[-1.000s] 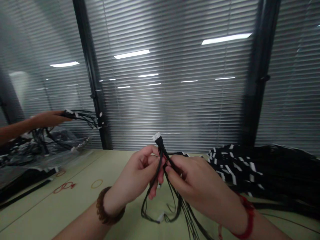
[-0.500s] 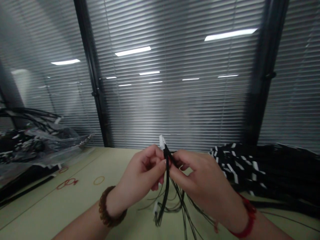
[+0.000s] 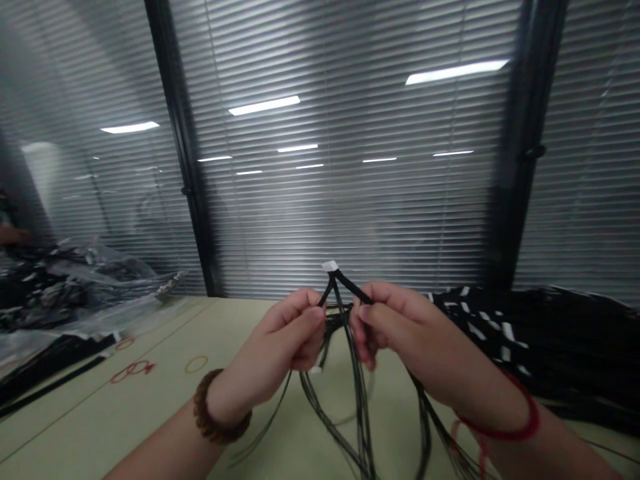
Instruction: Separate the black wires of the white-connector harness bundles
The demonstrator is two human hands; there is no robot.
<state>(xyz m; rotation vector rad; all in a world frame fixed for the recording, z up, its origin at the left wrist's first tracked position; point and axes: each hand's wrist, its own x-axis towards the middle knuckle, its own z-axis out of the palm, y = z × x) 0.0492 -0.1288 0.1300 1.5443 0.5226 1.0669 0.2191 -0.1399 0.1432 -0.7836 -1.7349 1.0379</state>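
Between my hands a black wire harness [image 3: 354, 288] is spread out, its branches fanning down from a white connector or tag [image 3: 330, 266] at the top. My left hand [image 3: 290, 333] pinches the left branch between thumb and fingers. My right hand [image 3: 395, 320] is closed on the thicker right branch. A middle bundle of thin black wires [image 3: 357, 387] hangs between them towards the table. More loose wires trail below both hands. A small white piece [image 3: 316, 369] shows under my left hand; what it is I cannot make out.
A pile of black cables with white tags [image 3: 520, 327] lies at right. Clear plastic bags with dark parts [image 3: 90, 287] are heaped at left. Red rubber bands [image 3: 133, 371] and a yellow one [image 3: 196, 364] lie on the table [image 3: 165, 413]. Window blinds [image 3: 350, 200] rise behind. Part of another person's hand [image 3: 14, 235] appears far left.
My hands have moved apart, pulling the harness branches into a spread. The white end has tipped over and sits slightly higher. At far left, raised black cables have gone from view and another person's hand appears.
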